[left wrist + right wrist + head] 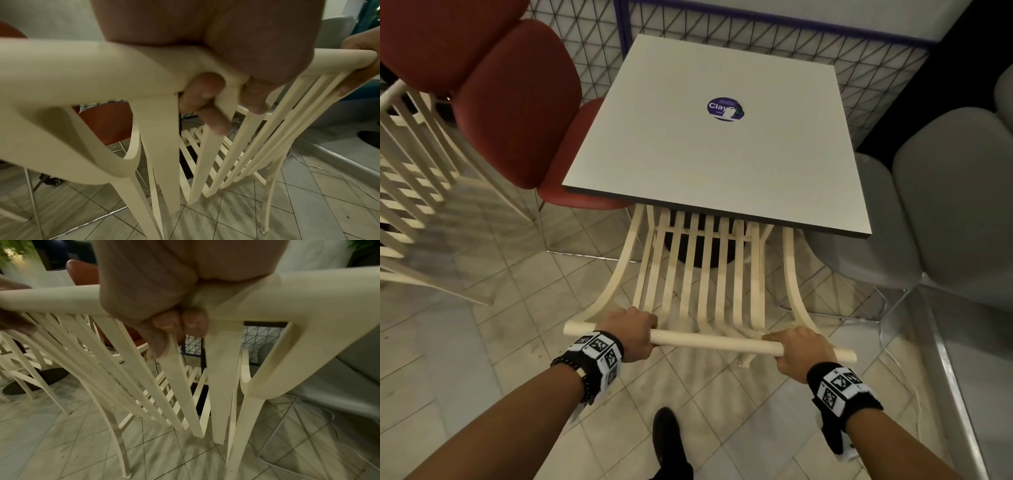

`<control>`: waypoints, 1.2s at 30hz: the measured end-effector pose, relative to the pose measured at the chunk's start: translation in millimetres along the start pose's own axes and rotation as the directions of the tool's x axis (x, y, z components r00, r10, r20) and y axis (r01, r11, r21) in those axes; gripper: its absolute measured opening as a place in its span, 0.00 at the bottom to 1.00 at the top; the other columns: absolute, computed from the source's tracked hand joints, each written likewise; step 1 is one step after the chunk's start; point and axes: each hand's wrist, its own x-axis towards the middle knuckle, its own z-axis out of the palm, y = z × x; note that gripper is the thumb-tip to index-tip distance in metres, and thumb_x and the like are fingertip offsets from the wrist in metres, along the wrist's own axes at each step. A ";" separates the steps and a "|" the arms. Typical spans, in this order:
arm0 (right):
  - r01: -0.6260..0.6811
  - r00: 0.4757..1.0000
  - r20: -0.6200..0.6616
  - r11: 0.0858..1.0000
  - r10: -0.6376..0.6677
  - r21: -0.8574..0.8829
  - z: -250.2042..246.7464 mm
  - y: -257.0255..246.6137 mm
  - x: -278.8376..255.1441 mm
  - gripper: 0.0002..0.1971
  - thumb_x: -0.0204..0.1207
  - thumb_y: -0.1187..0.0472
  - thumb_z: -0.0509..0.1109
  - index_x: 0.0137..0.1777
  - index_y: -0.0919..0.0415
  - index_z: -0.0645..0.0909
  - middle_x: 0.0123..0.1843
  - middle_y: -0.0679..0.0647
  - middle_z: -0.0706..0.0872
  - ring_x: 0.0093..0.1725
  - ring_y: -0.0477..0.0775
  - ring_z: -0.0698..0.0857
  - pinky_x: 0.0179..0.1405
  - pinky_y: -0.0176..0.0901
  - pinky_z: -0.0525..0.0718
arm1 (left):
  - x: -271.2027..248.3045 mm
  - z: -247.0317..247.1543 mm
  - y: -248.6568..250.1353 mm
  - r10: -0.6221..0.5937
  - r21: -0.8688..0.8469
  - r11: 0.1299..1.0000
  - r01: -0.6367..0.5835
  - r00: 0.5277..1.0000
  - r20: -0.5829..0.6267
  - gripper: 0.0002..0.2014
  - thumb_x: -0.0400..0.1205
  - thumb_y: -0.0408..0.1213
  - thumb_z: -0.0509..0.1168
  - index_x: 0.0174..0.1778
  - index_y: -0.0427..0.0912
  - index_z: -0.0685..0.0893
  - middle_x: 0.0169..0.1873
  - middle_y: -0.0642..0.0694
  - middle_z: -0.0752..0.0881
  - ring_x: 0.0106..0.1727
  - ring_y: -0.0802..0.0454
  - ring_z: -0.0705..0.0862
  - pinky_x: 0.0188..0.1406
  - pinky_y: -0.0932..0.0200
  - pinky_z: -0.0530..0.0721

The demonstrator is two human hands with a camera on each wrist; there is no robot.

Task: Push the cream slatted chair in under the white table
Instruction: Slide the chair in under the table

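The cream slatted chair (pixel 705 274) stands in front of me with its seat hidden under the near edge of the white table (pixel 709 164). Only its back slats and round top rail (pixel 709 341) show. My left hand (pixel 631 330) grips the rail near its left end, fingers curled round it (pixel 205 100). My right hand (pixel 798 349) grips the rail near its right end, fingers wrapped under it (pixel 179 322). The table carries a round purple sticker (pixel 725 109).
A red upholstered chair (pixel 517 102) stands at the table's left. A grey chair (pixel 945 212) stands at its right. Another cream slatted chair (pixel 417 192) is at far left. A wire mesh fence (pixel 774 37) runs behind the table. My dark shoe (pixel 667 435) is on the tiled floor.
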 end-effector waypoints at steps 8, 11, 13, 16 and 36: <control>0.055 0.998 -0.028 0.998 -0.054 0.015 9.9 -38.1 0.8 0.17 0.71 0.54 0.66 0.59 0.39 0.81 0.42 0.47 0.88 0.44 0.55 0.86 0.46 0.46 0.81 | -1.5 -8.8 -37.1 -0.019 0.047 0.999 0.018 1.000 0.019 0.22 0.73 0.54 0.64 0.65 0.60 0.80 0.56 0.48 0.86 0.57 0.44 0.84 0.61 0.46 0.81; 0.059 0.998 -0.021 0.998 -0.059 0.010 6.6 -36.9 4.0 0.18 0.70 0.54 0.65 0.60 0.40 0.81 0.44 0.48 0.90 0.44 0.55 0.86 0.47 0.46 0.81 | 0.6 -10.8 -36.7 -0.018 0.069 0.997 0.016 1.000 0.022 0.22 0.74 0.54 0.63 0.66 0.61 0.79 0.57 0.47 0.86 0.57 0.44 0.84 0.61 0.47 0.80; 0.059 0.998 -0.013 0.998 -0.059 0.001 0.2 -33.0 10.5 0.17 0.70 0.54 0.65 0.59 0.41 0.81 0.45 0.48 0.90 0.44 0.55 0.86 0.49 0.47 0.82 | 6.2 -15.8 -34.2 -0.014 0.072 0.997 0.012 1.000 0.018 0.22 0.74 0.53 0.63 0.66 0.60 0.79 0.57 0.47 0.85 0.58 0.45 0.84 0.61 0.47 0.80; 0.019 1.000 -0.015 1.000 -0.019 -0.006 -13.7 -28.1 26.0 0.18 0.68 0.56 0.65 0.58 0.40 0.82 0.42 0.48 0.89 0.41 0.54 0.86 0.47 0.47 0.85 | 21.2 -31.0 -30.4 -0.009 0.059 0.998 0.009 1.000 0.010 0.20 0.74 0.48 0.64 0.64 0.58 0.81 0.54 0.48 0.85 0.55 0.46 0.84 0.58 0.48 0.81; -0.010 0.996 -0.086 0.998 0.005 -0.058 -18.1 -3.3 54.4 0.18 0.69 0.54 0.67 0.58 0.37 0.82 0.40 0.48 0.89 0.40 0.54 0.85 0.43 0.45 0.82 | 46.4 -40.8 -16.7 -0.004 0.061 0.998 0.006 0.999 -0.039 0.17 0.73 0.47 0.68 0.59 0.55 0.84 0.50 0.49 0.87 0.51 0.47 0.85 0.53 0.50 0.83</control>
